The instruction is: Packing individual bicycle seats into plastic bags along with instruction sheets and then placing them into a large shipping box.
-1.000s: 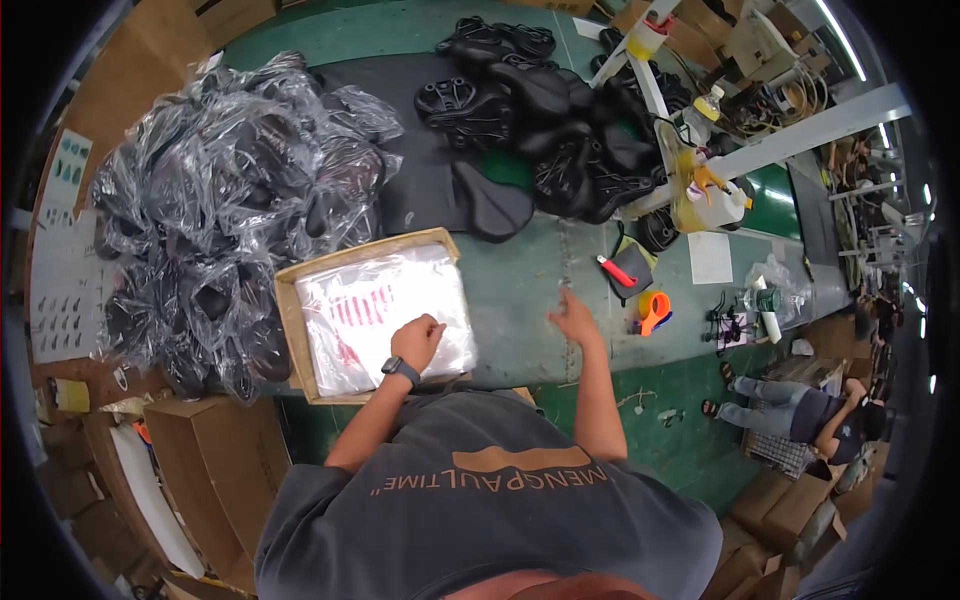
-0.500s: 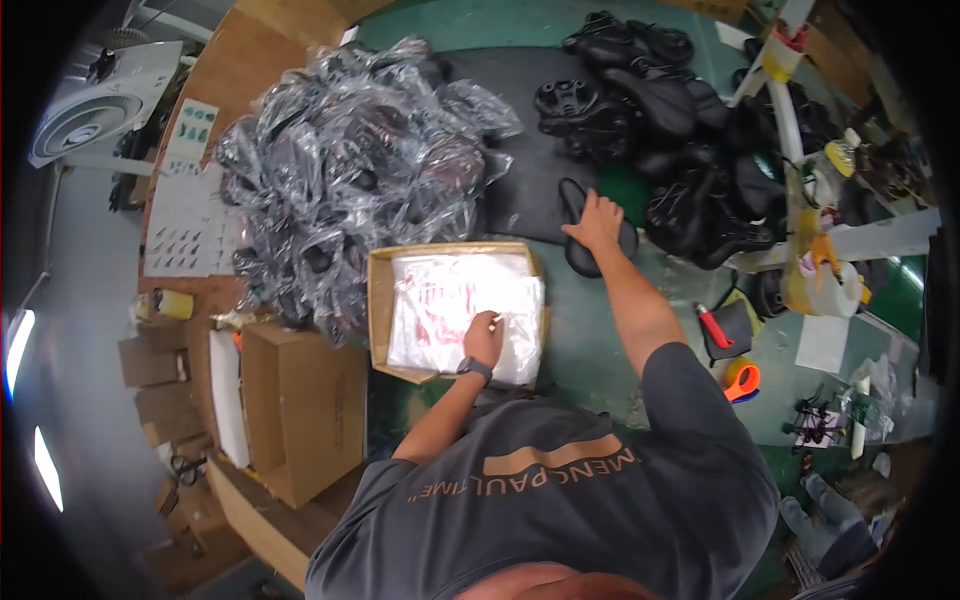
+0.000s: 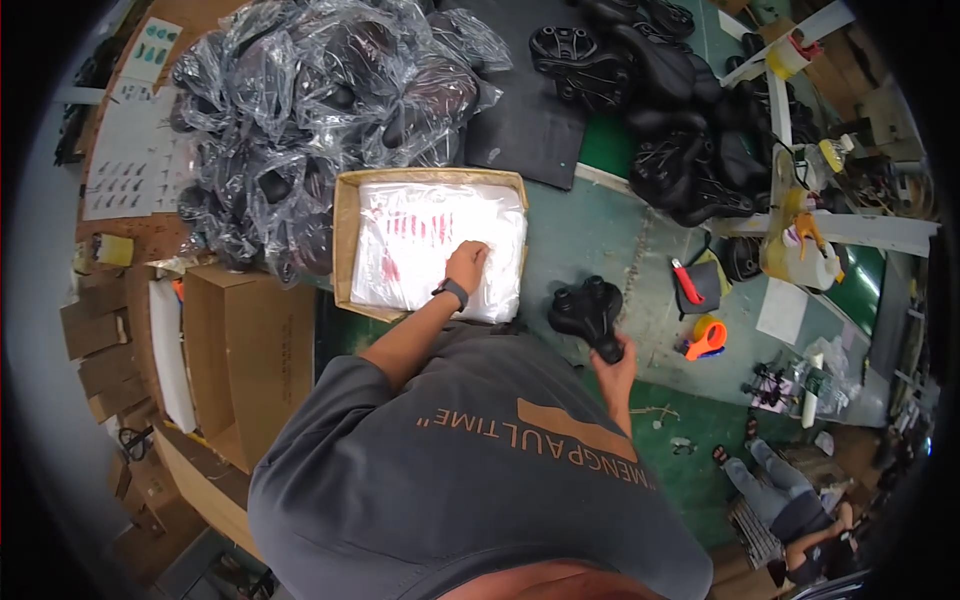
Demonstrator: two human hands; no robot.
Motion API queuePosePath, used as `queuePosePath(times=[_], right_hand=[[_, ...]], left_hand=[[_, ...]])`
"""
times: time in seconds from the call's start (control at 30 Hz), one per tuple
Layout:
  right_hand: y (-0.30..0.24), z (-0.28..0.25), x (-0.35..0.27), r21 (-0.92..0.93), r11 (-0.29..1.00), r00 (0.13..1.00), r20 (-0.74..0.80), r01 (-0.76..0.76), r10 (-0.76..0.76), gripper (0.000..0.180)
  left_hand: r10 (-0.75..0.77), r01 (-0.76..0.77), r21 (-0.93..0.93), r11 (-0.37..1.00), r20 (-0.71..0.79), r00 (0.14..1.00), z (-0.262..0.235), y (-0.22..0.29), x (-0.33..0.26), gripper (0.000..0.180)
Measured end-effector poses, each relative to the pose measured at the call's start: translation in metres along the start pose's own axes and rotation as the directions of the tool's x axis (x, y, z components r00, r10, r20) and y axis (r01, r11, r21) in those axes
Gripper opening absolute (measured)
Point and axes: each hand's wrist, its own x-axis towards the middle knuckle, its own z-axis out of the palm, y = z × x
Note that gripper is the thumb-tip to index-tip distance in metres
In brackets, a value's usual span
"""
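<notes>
My left hand, with a dark watch on its wrist, rests with pinched fingers on a stack of clear plastic bags lying in a shallow cardboard box. To the right of the box, close to my chest, my right hand grips a black bicycle saddle by its narrow end, underside up. A heap of saddles wrapped in clear bags lies behind the box. Bare black saddles are piled at the back right, beside a black mat.
An open brown carton stands at my left. A red-handled tool and an orange tape dispenser lie on the green table. A white frame crosses the right side. Another person sits low at the right.
My right hand has lifted the black saddle off the mat and drawn it back toward my body. My left hand has stayed on the plastic bags.
</notes>
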Motion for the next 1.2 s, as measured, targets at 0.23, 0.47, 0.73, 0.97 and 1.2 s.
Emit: queuePosePath(times=[0.23, 0.47, 0.73, 0.97, 1.2], right_hand=[[0.031, 0.059, -0.037, 0.417, 0.530, 0.674, 0.442, -0.739, 0.592, 0.054], [-0.130, 0.099, -0.049, 0.563, 0.730, 0.912, 0.353, -0.387, 0.210, 0.049], [-0.288, 0.211, -0.043, 0.325, 0.804, 0.611, 0.789, -0.497, 0.059, 0.045], [-0.292, 0.272, -0.065, 0.301, 0.567, 0.452, 0.880, -0.767, 0.144, 0.033], [-0.367, 0.308, -0.104, 0.356, 0.823, 0.559, 0.827, -0.442, -0.058, 0.037]], left_hand=[[-0.407, 0.413, -0.771, 0.485, 0.220, 0.887, -0.018, -0.010, -0.014, 0.024], [0.143, -0.151, -0.359, 0.921, -0.049, 0.989, -0.114, -0.018, -0.032, 0.027], [0.353, -0.283, -0.326, 0.902, 0.179, 0.918, -0.225, 0.014, -0.095, 0.019], [0.057, 0.219, -0.817, 0.533, 0.293, 0.954, -0.299, -0.018, -0.165, 0.029], [-0.107, 0.062, -0.988, 0.142, 0.047, 0.993, -0.368, -0.026, -0.183, 0.030]])
